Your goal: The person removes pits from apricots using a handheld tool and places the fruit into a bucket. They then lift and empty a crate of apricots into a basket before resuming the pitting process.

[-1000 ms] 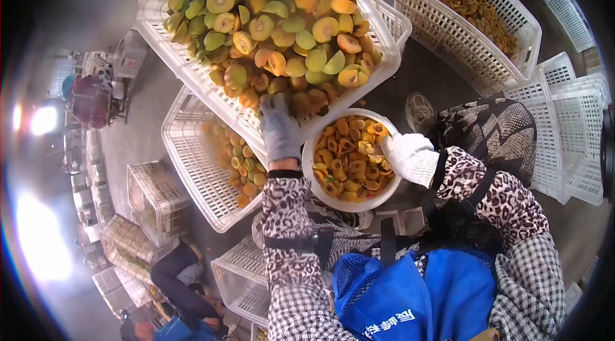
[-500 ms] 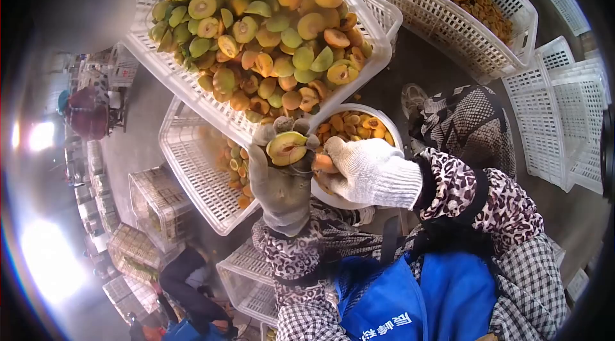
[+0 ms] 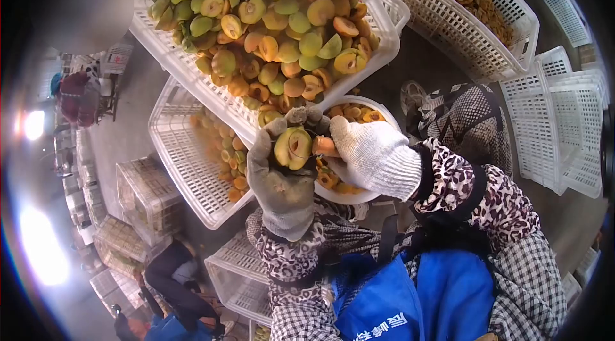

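My left hand [image 3: 280,190], in a soiled grey glove, is palm up with its fingers curled around a halved apricot [image 3: 293,149]. The cut face points up and shows a brownish hollow or stone in pale yellow-green flesh. Close on the right, my right hand [image 3: 375,156] in a white knit glove grips a small tool with an orange-brown handle [image 3: 325,146]. Its working end lies at the fruit's right edge, thin and hard to make out. Beneath both hands is a white bucket [image 3: 352,199] holding orange fruit pieces.
A white crate [image 3: 218,105] heaped with green and orange apricot halves stands just ahead. Another crate [image 3: 192,197] with fruit sits lower left. Upper right, a crate [image 3: 458,52] holds darker orange pieces; stacked crates [image 3: 544,123] stand right. A co-worker [image 3: 176,290] is at lower left.
The apricot half has turned in my left hand, its cut face now more upright. The tool handle has tilted and risen slightly with my right hand. The whole view has shifted a little.
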The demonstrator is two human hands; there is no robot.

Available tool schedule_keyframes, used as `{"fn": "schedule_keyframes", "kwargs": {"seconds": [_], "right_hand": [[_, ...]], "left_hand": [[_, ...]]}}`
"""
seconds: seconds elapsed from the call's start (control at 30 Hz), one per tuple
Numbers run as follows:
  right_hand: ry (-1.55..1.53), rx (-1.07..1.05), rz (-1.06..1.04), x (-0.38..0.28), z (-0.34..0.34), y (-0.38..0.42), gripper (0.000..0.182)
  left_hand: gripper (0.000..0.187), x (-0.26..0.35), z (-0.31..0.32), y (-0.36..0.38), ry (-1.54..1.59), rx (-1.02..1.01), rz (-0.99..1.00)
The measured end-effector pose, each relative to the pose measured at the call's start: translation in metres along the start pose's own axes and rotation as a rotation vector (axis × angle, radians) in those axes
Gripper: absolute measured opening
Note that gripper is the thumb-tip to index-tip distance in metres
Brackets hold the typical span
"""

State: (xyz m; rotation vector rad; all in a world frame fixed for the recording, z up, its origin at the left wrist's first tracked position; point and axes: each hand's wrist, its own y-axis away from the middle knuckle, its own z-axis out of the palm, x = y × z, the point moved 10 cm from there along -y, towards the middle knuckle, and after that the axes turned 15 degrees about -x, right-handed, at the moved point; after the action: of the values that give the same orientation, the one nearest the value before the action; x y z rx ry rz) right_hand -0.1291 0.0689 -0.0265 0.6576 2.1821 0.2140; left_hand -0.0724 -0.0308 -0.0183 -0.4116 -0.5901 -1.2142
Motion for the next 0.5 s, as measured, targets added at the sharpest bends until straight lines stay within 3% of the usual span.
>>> {"fn": "schedule_keyframes", "kwargs": {"seconds": [0.07,0.13,0.17,0.27,0.3,0.33,0.4,0.5], "right_hand": [[0.061,0.056,-0.058,-0.001,0.001,-0.001,0.031],[0.124,0.017,-0.116,-0.007,0.005,-0.003,0.033],[0.016,-0.048,-0.145,-0.007,0.008,-0.002,0.019],[-0.093,-0.195,-0.062,-0.014,0.01,0.002,0.021],[-0.158,-0.063,-0.241,-0.031,-0.005,0.009,0.025],[-0.16,-0.065,-0.237,-0.033,-0.008,0.008,0.025],[-0.775,-0.601,0.164,-0.01,0.036,0.012,0.03],[-0.915,-0.656,0.176,-0.013,0.036,0.018,0.033]], "left_hand": [[0.047,-0.006,-0.01,0.006,0.016,0.043,-0.022],[0.056,0.021,0.017,0.015,-1.119,-0.073,0.223],[0.056,0.019,0.014,0.018,-1.116,-0.072,0.217],[0.031,0.017,-0.001,0.012,-0.762,0.107,0.099],[0.03,0.015,-0.003,0.009,-0.642,0.165,0.06],[0.035,0.01,-0.007,0.008,-0.522,0.221,0.021],[0.043,0.001,-0.018,0.007,-0.401,0.275,-0.017],[0.054,0.005,-0.01,0.004,-0.582,0.161,0.028]]}}
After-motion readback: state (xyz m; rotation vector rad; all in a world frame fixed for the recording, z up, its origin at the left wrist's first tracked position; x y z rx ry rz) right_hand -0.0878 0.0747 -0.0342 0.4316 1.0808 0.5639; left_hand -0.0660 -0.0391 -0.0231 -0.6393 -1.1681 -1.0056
